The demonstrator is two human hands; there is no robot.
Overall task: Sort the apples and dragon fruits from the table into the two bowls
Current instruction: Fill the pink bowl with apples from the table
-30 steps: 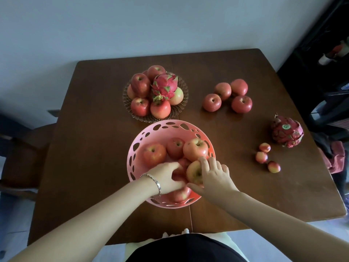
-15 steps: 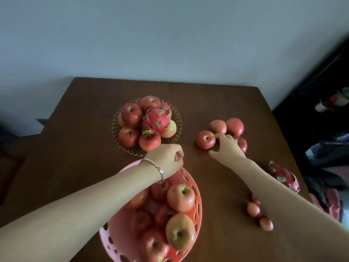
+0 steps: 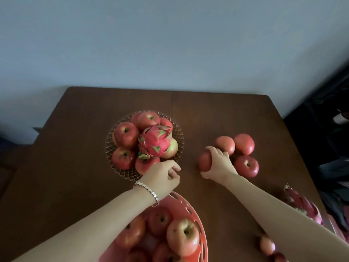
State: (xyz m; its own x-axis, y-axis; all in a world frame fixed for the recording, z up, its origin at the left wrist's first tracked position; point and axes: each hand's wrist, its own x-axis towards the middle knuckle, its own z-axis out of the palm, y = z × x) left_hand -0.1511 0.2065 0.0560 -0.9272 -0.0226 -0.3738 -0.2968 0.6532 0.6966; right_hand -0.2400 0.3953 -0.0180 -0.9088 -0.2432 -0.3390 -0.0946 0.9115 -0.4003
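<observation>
My right hand grips a red apple on the brown table, at the left of a cluster of three more apples. My left hand, with a bracelet on its wrist, hovers loosely curled and holding nothing between the glass bowl and the pink bowl. The glass bowl holds several apples with a dragon fruit on top. Several apples fill the pink bowl. A second dragon fruit lies at the right, partly hidden by my right forearm.
Small reddish fruits lie near the table's front right. A plain wall rises behind the table. Dark furniture and clutter stand past the right edge. Bare wood shows at the left and at the back of the table.
Both hands left the pink bowl. My right hand reached to the apple cluster and closed on the leftmost apple. My left hand moved up toward the glass bowl. The view tilted up.
</observation>
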